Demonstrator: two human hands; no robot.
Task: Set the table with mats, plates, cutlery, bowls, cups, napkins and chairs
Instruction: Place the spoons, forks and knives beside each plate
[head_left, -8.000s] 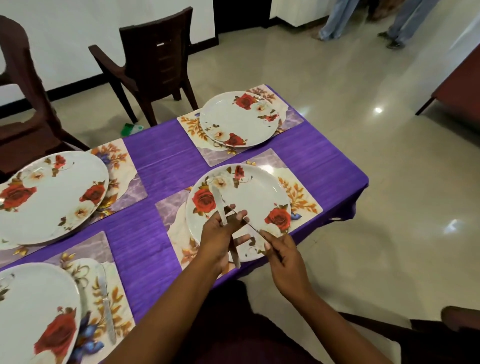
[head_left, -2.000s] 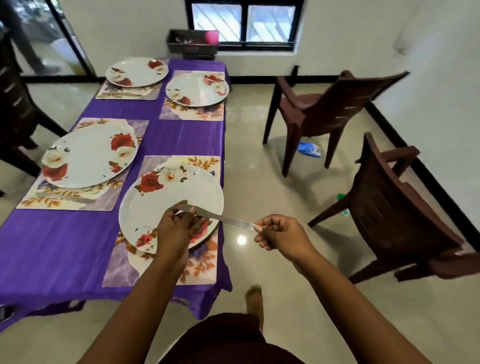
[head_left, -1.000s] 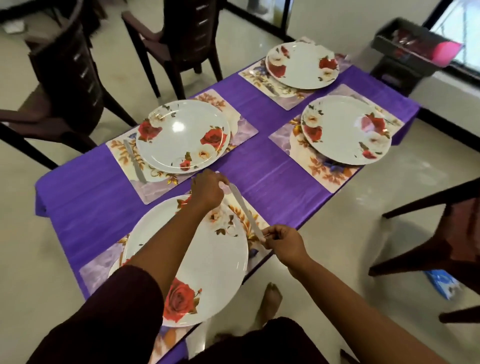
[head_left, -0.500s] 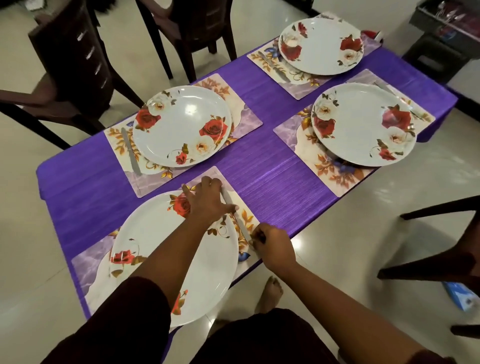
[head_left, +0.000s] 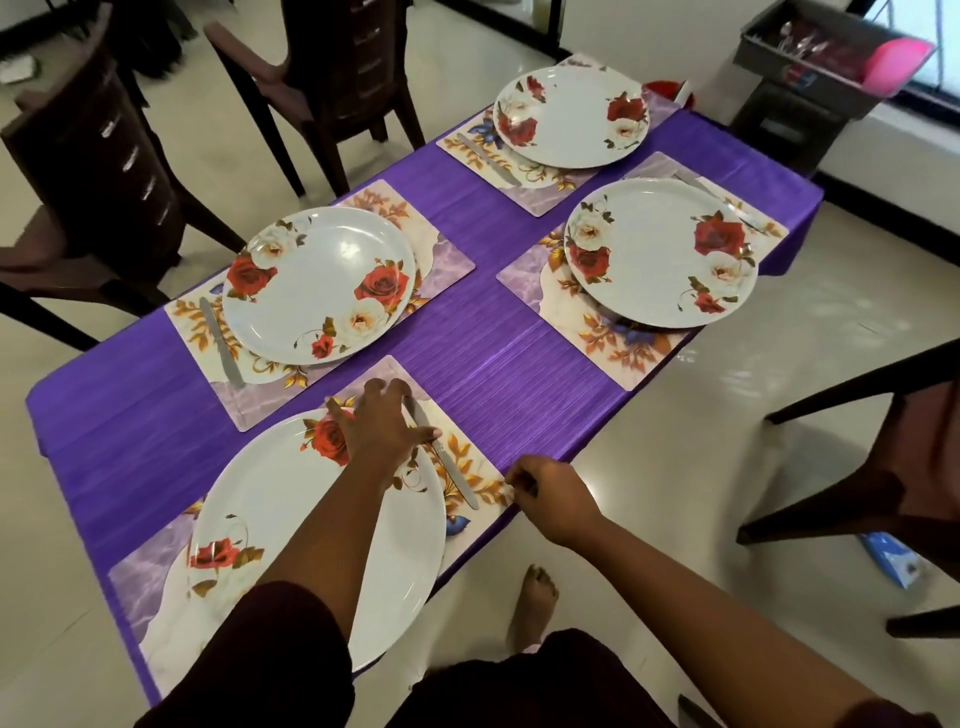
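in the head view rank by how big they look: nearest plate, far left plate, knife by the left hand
1. nearest plate, though nearness inflates it
2. far left plate
3. knife, clearly smallest

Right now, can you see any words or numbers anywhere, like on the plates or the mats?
No words or numbers can be read.
The plates and mats carry only flowers and leaves.
The blue packet on the floor may have print, but it is too blurred to read.
The grey tray with cutlery shows no label.
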